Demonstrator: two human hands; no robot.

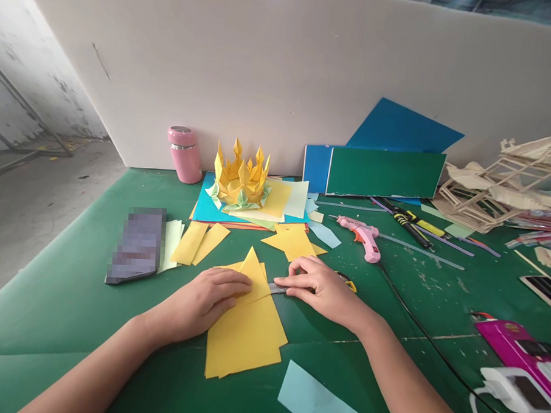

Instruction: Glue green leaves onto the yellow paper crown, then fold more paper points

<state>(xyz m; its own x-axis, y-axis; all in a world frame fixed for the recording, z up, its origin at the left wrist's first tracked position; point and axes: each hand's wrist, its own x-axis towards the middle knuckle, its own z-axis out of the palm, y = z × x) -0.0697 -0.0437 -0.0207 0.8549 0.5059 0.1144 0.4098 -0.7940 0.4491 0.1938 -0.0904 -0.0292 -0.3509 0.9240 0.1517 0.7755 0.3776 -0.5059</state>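
From the head camera, the left hand [207, 301] lies flat with its fingers spread open, pressing a folded yellow paper [253, 275] onto a pile of yellow sheets [246, 342] in the middle of the green table [61, 307]. The right hand [326, 289] rests just beside it, fingers laid along a thin grey tool [276, 288] that touches the fold, but I cannot tell if they grip it or only press. Farther back are a pink glue gun [365, 238], a yellow paper crown [240, 177] and a pink bottle [185, 155].
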